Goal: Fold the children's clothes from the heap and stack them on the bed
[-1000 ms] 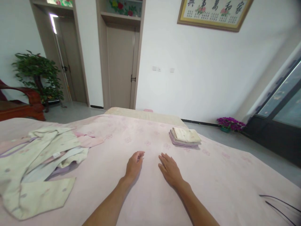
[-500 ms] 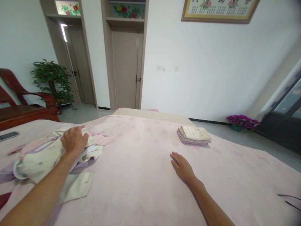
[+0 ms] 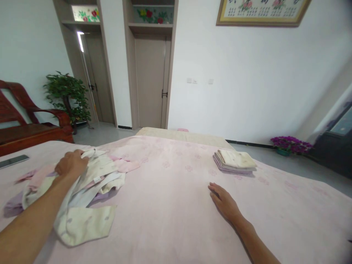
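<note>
Pink cloth [image 3: 170,209]: left hand [image 3: 72,162], frame left, grips cream garment [image 3: 84,224]; right hand [image 3: 226,206] open. Apparent pickup; calls for separated layers.

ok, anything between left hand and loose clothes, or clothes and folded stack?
Nothing visible. Left hand touches the loose clothes; only pink sheet lies between them and the folded stack. Right hand sits nearer the camera, off that line.

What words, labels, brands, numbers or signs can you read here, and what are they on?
None can be read with certainty.
Framed wall hanging: large characters cut off at the top; small ones below too small to read.
White tag on the loose clothes: too small and blurred.
Phone: no lettering visible.
</note>
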Available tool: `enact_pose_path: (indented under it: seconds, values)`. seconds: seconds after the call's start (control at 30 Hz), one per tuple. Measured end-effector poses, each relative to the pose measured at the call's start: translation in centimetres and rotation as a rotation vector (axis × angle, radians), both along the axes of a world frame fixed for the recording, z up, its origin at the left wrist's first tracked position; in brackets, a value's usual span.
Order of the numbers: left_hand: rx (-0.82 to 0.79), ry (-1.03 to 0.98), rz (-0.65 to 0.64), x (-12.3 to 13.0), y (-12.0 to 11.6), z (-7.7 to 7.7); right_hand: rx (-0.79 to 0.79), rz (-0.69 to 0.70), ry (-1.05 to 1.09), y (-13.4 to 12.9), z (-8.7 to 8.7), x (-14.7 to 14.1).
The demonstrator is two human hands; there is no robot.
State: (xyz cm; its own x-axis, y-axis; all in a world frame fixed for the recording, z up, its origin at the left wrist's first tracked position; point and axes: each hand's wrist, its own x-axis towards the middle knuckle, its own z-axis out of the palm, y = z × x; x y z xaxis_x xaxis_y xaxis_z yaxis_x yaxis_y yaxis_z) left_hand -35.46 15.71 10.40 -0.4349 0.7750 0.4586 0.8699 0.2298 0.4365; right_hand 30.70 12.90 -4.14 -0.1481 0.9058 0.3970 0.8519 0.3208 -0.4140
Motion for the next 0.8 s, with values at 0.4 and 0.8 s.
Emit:
enact_pose_path:
  seconds: [0.4, 0.8]
  values:
    - [-0.153, 0.020, -1.266, 27.3, -8.9, 3.1, 0.000, -0.049, 0.224, -0.3, 0.7, 0.1]
    - [-0.264, -0.060, -0.772, 26.0, -8.7, -7.3, 0.176, -0.060, 0.299, -1.4, 1.9, -0.1]
